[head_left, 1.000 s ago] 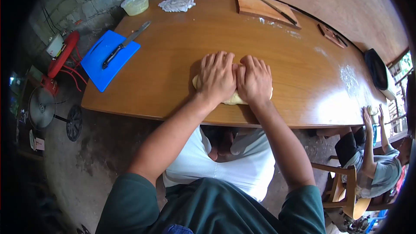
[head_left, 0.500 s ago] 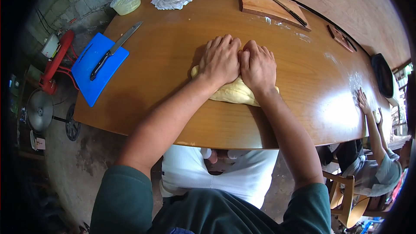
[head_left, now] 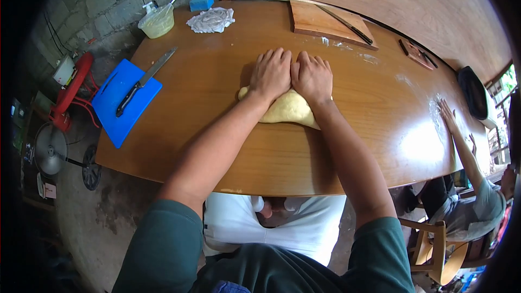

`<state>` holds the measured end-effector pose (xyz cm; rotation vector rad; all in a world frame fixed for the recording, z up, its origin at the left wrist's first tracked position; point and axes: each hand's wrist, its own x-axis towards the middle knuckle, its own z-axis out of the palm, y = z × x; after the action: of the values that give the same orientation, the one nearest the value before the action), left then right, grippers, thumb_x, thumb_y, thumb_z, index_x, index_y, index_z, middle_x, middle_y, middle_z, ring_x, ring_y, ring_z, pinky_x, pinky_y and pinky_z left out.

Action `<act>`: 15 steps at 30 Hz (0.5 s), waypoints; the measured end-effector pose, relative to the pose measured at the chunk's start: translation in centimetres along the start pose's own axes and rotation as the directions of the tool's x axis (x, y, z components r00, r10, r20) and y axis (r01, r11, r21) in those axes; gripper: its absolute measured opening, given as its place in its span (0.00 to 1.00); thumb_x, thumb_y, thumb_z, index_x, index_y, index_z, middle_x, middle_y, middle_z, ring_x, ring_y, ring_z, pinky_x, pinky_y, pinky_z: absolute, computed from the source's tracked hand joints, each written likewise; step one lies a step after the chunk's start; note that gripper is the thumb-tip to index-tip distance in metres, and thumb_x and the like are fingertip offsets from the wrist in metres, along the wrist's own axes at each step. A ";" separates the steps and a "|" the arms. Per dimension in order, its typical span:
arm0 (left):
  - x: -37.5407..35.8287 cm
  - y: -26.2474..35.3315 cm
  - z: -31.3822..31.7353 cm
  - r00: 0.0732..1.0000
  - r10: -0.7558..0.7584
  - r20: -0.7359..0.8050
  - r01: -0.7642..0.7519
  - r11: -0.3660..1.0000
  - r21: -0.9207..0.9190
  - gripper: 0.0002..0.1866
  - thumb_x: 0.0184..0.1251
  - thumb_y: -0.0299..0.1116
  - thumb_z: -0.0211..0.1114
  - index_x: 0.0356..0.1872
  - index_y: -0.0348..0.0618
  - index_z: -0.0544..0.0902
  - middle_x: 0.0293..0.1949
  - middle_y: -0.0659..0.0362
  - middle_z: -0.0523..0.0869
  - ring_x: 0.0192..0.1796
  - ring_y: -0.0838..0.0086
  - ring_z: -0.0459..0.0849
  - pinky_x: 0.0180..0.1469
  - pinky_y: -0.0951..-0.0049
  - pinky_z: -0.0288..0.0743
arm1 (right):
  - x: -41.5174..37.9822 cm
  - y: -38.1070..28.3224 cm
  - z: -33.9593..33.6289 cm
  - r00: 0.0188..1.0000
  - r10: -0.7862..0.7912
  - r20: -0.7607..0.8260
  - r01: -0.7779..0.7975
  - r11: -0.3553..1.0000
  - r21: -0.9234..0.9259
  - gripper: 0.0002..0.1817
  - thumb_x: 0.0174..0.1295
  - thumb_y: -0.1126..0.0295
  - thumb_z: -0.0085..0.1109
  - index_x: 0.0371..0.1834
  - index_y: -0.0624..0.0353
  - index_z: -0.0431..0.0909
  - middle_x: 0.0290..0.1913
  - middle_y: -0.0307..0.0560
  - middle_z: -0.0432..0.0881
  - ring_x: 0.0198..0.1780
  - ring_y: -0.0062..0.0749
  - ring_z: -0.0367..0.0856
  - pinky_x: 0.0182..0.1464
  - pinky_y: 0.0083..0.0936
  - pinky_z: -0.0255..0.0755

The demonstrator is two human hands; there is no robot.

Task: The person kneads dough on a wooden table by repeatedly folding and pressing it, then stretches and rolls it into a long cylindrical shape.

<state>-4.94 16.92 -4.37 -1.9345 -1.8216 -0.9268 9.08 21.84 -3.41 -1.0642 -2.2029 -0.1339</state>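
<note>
A pale yellow lump of dough (head_left: 290,109) lies on the brown wooden table, near the middle of the head view. Both hands press on its far side, next to each other. My left hand (head_left: 271,73) has its fingers curled over the dough, knuckles up. Just to the right, my right hand (head_left: 313,76) grips it the same way, its thumb side against the left hand. Fingertips and the far edge of the dough are hidden under the hands. The near part bulges out towards me between the wrists.
On the left, a knife (head_left: 144,84) rests on a blue cutting board (head_left: 116,122) at the table edge. Behind are a plastic tub (head_left: 157,23), crumpled cloth (head_left: 211,20), blue sponge (head_left: 202,2) and wooden board with a knife (head_left: 320,24). At right, another person's hand (head_left: 448,116) touches the table.
The camera view has tilted slightly up and shifted. My hands still press the dough, whose near side now looks smoother and rounder. The other person's hand has moved a little along the table.
</note>
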 end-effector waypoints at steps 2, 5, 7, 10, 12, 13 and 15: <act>-1.3 0.6 -0.8 0.998 0.038 -0.047 -0.038 0.999 -0.015 0.08 0.74 0.35 0.62 0.46 0.44 0.82 0.45 0.52 0.86 0.54 0.51 0.85 0.59 0.51 0.77 | -1.2 -0.4 -0.4 0.986 -0.091 -0.137 0.097 0.995 0.038 0.14 0.72 0.57 0.60 0.35 0.56 0.79 0.36 0.50 0.89 0.43 0.50 0.86 0.50 0.44 0.76; -3.5 2.2 -3.1 0.995 0.068 -0.071 -0.069 0.998 -0.010 0.09 0.76 0.35 0.60 0.48 0.43 0.82 0.45 0.51 0.87 0.53 0.52 0.86 0.59 0.52 0.78 | -3.3 -1.7 -2.4 0.978 -0.118 -0.173 0.124 0.992 0.025 0.11 0.70 0.60 0.60 0.36 0.55 0.79 0.36 0.49 0.86 0.44 0.48 0.84 0.52 0.43 0.74; -4.4 2.9 -4.3 0.994 0.076 -0.080 -0.079 0.997 -0.027 0.09 0.76 0.36 0.60 0.48 0.43 0.82 0.46 0.51 0.87 0.54 0.52 0.86 0.60 0.52 0.78 | -4.7 -2.5 -3.7 0.980 -0.115 -0.165 0.123 0.991 0.043 0.10 0.70 0.61 0.60 0.38 0.56 0.79 0.41 0.49 0.84 0.48 0.48 0.82 0.55 0.44 0.73; -6.8 4.0 -5.8 0.996 0.061 -0.065 -0.064 0.997 -0.046 0.10 0.79 0.37 0.59 0.50 0.43 0.82 0.48 0.51 0.88 0.55 0.52 0.86 0.63 0.52 0.77 | -6.7 -3.7 -5.1 0.981 -0.094 -0.168 0.104 0.993 0.055 0.10 0.69 0.61 0.60 0.40 0.57 0.79 0.42 0.50 0.84 0.49 0.49 0.82 0.56 0.44 0.73; -8.0 4.6 -6.7 0.999 0.041 -0.009 -0.041 0.996 -0.080 0.14 0.83 0.40 0.57 0.55 0.42 0.82 0.53 0.50 0.87 0.61 0.51 0.85 0.71 0.48 0.73 | -8.3 -4.4 -6.0 0.989 -0.073 -0.131 0.082 0.994 0.070 0.11 0.70 0.60 0.59 0.43 0.57 0.80 0.44 0.51 0.85 0.50 0.50 0.82 0.59 0.46 0.73; -8.8 5.2 -7.2 0.999 0.040 -0.011 -0.041 0.996 -0.079 0.14 0.83 0.40 0.57 0.55 0.42 0.82 0.53 0.50 0.87 0.61 0.51 0.85 0.71 0.48 0.73 | -9.0 -5.0 -6.6 0.993 -0.046 -0.105 0.054 0.996 0.071 0.12 0.72 0.61 0.57 0.46 0.57 0.81 0.46 0.51 0.86 0.52 0.50 0.83 0.60 0.46 0.73; -9.7 6.0 -8.1 0.999 0.026 -0.026 -0.027 0.999 -0.030 0.18 0.85 0.44 0.55 0.61 0.42 0.81 0.60 0.48 0.85 0.69 0.50 0.81 0.78 0.42 0.65 | -10.1 -5.7 -7.6 1.000 -0.002 -0.025 0.004 0.997 0.078 0.14 0.75 0.61 0.55 0.51 0.58 0.83 0.49 0.52 0.88 0.55 0.51 0.83 0.64 0.46 0.73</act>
<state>-0.76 3.61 -3.60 -1.9508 -1.7732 -0.9714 13.37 8.69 -2.78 -1.0109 -2.1698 -0.0614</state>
